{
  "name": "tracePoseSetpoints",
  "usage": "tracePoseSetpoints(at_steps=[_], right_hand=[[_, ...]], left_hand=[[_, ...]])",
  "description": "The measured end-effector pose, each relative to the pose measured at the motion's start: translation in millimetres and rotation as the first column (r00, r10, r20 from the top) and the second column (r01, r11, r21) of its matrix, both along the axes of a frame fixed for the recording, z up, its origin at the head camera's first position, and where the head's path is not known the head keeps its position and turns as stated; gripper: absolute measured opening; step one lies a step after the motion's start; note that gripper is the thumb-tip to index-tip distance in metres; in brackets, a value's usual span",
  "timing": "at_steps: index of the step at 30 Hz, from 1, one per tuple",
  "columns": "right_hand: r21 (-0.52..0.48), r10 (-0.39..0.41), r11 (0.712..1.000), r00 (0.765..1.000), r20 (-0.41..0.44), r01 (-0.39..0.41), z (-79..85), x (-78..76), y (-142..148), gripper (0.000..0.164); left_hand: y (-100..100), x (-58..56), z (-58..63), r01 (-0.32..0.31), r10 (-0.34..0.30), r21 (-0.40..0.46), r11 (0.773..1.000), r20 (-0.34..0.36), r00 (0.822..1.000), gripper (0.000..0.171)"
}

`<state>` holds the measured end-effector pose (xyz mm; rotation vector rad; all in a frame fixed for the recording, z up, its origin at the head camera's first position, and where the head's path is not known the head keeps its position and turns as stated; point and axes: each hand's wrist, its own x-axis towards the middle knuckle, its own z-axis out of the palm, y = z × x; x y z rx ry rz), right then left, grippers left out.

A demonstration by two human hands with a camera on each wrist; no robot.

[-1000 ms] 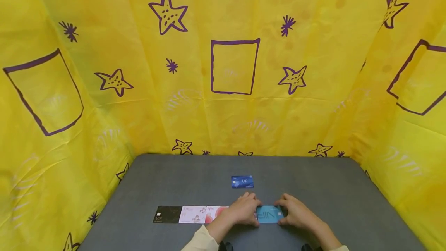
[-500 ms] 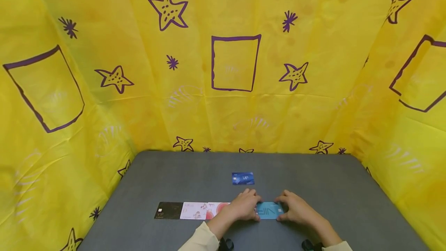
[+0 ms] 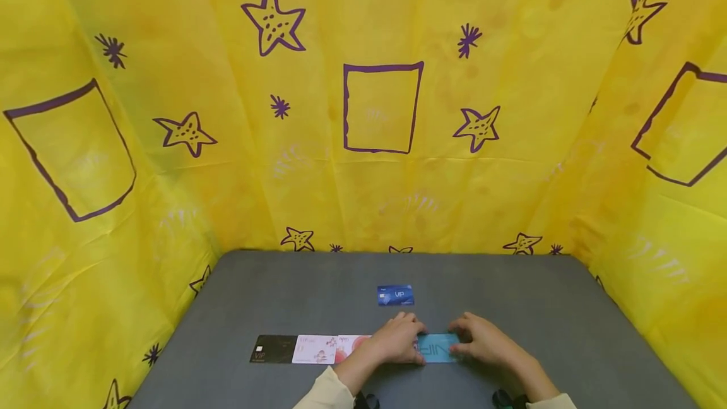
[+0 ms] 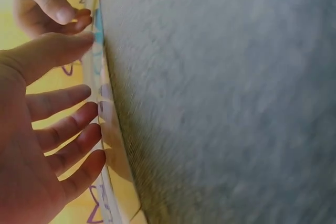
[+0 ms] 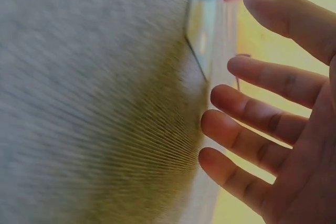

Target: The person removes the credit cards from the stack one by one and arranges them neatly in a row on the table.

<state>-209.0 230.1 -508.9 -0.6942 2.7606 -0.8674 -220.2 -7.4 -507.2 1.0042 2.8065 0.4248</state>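
Observation:
A row of cards lies flat on the grey table in the head view: a black VIP card (image 3: 274, 349), a white card with pink flowers (image 3: 314, 349), a card with red circles (image 3: 349, 347) and a teal VIP card (image 3: 436, 348). My left hand (image 3: 394, 341) covers the row between the red-circle card and the teal card, its thumb by the teal card's left end. Relaxed fingers show in the left wrist view. At the teal card's right end is my right hand (image 3: 483, 341), its fingers loosely spread; whether it touches the card I cannot tell.
Beyond the row, a blue VIP card (image 3: 396, 295) lies alone on the grey table (image 3: 318, 283). Yellow fabric (image 3: 380, 207) with purple drawings hangs behind the table and on both sides.
My right thumb has moved from the teal card's near right corner to over its right end, hiding the chip mark there. My left hand and the cards stay about where they were.

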Motion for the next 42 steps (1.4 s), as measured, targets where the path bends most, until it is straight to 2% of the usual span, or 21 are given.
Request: tracePoseSetpoints(at_steps=[5,10,14,21,26,31,42], right_hand=[[-0.007,-0.03,1.0,0.998,-0.063,0.029,6.9,-5.4,0.9,0.035],[-0.021,-0.054,0.998,0.987,-0.152,0.051,16.4,-18.6,-2.6,0.03],[-0.045,-0.066,0.997,0.979,-0.191,0.058,20.5,-28.8,-9.4,0.03],[-0.048,-0.048,0.998,0.97,-0.238,0.038,16.6,-46.1,-26.8,0.032],[-0.032,-0.055,0.998,0.974,-0.218,0.05,12.4,-58.5,-38.6,0.035],[0.003,-0.055,0.998,0.979,-0.196,0.057,10.8,-67.6,-49.0,0.04],[0.025,-0.034,0.999,0.981,-0.189,0.04,1.8,-78.9,-66.7,0.049]], left_hand=[[-8.9,-8.8,2.5,-0.01,0.009,0.021,1.0,0.022,1.0,0.044],[-20.8,-25.0,13.0,-0.076,0.074,0.066,0.995,0.039,0.996,0.043],[-30.1,-39.2,18.1,-0.135,0.128,0.119,0.984,0.063,0.99,0.043],[-43.5,-56.7,13.0,-0.23,0.214,0.166,0.959,0.108,0.971,0.049],[-51.5,-63.6,7.8,-0.262,0.242,0.181,0.948,0.122,0.962,0.054],[-57.4,-69.5,1.3,-0.267,0.248,0.185,0.946,0.123,0.961,0.057],[-60.0,-77.4,-4.8,-0.298,0.269,0.194,0.935,0.164,0.949,0.061]])
